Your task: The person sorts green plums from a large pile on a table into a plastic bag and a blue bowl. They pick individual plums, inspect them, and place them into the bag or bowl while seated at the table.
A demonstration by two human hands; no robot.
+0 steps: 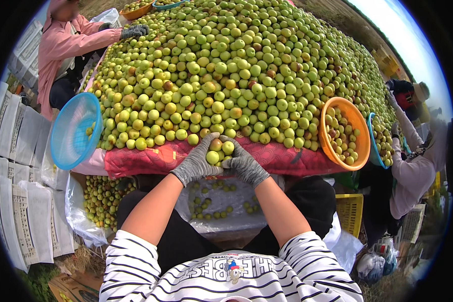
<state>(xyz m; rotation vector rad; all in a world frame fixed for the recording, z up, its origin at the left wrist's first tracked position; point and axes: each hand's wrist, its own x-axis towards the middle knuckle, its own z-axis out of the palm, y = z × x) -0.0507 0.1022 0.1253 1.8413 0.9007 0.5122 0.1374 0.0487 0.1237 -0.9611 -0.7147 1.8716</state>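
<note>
My left hand (199, 160) and my right hand (244, 161), both in grey knit gloves, are cupped together around several small round green fruits (220, 152), one tinged brown. They are at the front edge of a big heap of similar fruit (221, 70), over a red patterned cloth (297, 161) at its border. Below my hands, between my legs, loose fruits lie on clear plastic sheeting (221, 221). An orange basket (345, 131) with fruit sits to my right, and a blue basket (65, 131) with a little fruit to my left.
A pink-sleeved co-worker (70, 50) reaches into the heap at left; other people (412, 171) work at right. Stacked white crates (15, 191) line the left side. A lined container of fruit (105, 201) sits lower left, a yellow crate (350, 211) lower right, another blue basket (375, 156) far right.
</note>
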